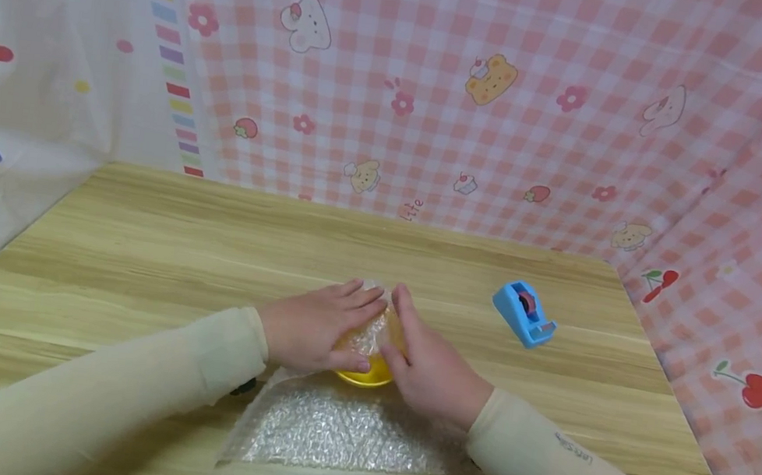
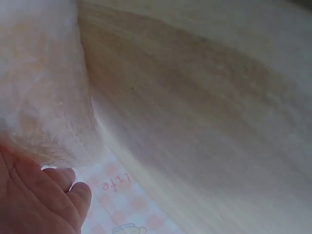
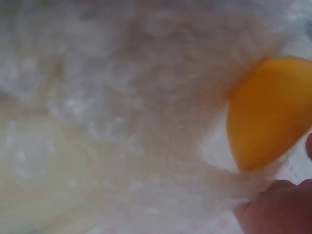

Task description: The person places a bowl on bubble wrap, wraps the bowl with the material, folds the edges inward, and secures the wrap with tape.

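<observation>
A yellow bowl-like thing (image 1: 374,375) with a rounded rim sits on a sheet of bubble wrap (image 1: 338,428). Part of the wrap is folded up over its far side, and yellow shows through it. My left hand (image 1: 318,324) lies across the folded wrap from the left, fingers extended, thumb near the rim. Against the other side rests my right hand (image 1: 439,370), its fingers pointing forward and thumb toward the middle. In the right wrist view the yellow curved wall (image 3: 270,114) shows beside cloudy bubble wrap (image 3: 107,122). The left wrist view has raised wrap (image 2: 44,92) above the fingers.
A blue tape dispenser (image 1: 525,314) stands on the wooden table (image 1: 210,249), beyond the right hand. Pink checked cloth (image 1: 341,92) hangs at the back and right, and a white dotted sheet (image 1: 29,103) at the left. Dark straps show under both wrists.
</observation>
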The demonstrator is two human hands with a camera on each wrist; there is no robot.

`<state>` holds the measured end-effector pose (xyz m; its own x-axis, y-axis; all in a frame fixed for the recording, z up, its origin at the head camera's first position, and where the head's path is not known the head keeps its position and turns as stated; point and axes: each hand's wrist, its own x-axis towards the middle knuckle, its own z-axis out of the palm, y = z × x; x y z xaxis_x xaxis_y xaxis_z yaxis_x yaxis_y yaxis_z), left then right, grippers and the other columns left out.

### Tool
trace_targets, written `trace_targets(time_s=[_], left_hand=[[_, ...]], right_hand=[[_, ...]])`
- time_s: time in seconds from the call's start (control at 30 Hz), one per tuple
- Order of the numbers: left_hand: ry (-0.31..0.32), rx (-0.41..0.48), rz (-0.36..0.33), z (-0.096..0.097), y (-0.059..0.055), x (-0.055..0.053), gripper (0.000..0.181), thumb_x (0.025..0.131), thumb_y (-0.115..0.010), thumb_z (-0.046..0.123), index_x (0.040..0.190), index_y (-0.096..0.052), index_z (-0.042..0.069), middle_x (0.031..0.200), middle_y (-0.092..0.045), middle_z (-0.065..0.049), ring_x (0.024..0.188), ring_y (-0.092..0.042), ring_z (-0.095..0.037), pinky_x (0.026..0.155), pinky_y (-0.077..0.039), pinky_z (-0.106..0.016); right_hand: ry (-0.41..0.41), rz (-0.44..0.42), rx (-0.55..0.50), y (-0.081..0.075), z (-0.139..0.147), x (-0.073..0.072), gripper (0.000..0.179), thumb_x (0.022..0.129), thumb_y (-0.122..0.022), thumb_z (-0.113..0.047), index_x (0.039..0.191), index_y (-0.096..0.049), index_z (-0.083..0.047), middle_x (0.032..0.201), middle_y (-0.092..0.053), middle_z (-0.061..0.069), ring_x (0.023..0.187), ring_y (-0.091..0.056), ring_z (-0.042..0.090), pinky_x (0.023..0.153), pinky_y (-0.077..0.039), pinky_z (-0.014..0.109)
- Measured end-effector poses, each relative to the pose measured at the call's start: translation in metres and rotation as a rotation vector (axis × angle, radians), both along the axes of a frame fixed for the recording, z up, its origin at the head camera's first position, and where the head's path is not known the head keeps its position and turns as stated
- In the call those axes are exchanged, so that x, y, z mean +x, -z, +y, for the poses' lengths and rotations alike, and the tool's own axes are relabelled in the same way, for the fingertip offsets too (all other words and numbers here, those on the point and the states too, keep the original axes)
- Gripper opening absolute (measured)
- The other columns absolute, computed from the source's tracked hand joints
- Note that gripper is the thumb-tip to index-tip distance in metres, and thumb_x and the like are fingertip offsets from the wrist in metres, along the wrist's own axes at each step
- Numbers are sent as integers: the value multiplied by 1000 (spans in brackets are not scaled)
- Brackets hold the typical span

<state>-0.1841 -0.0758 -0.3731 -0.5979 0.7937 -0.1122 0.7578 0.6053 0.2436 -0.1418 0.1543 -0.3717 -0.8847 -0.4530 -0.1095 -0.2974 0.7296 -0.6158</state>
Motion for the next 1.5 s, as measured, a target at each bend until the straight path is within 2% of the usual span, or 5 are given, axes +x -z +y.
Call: trace_targets(time_s=[0.13,0.47,0.63,1.17,1.5], left_hand=[[0,-20,19,1,1,0,91,105,-46,66,168,-20,7,177,-9,-13,164,-8,-41,134,-13,-50],[-8,-39,71,5,5,3,109,94,-49,81,169,-17,9,177,-11,-14,163,-10,-43,133,-14,-51],[-17,-47,79,6,6,4,115,91,-51,84,170,-15,10,177,-9,-14,164,-9,-43,133,-14,-51],[-56,-38,24,10,7,0,115,90,-53,84,170,-14,13,178,-7,-12,164,-5,-44,134,-9,-50],[-60,-34,23,12,6,-6,114,89,-54,85,170,-16,14,178,-9,-11,163,-7,-46,133,-13,-54]], right_hand=[[47,-8,53,-6,2,2,78,112,-50,-26,170,-1,-9,176,-17,13,158,-33,33,125,-33,53],[29,52,183,-2,-1,8,75,110,-54,-20,168,-10,2,167,-36,23,147,-51,37,121,-42,52],[6,61,181,-2,-1,8,75,110,-53,-19,167,-9,3,168,-33,24,148,-49,38,121,-41,52],[-2,50,199,-1,1,4,74,112,-49,-20,168,-6,1,172,-23,22,154,-39,37,126,-34,51],[15,22,169,-5,4,7,75,112,-52,-24,169,-8,-4,175,-18,15,157,-34,34,126,-33,52]])
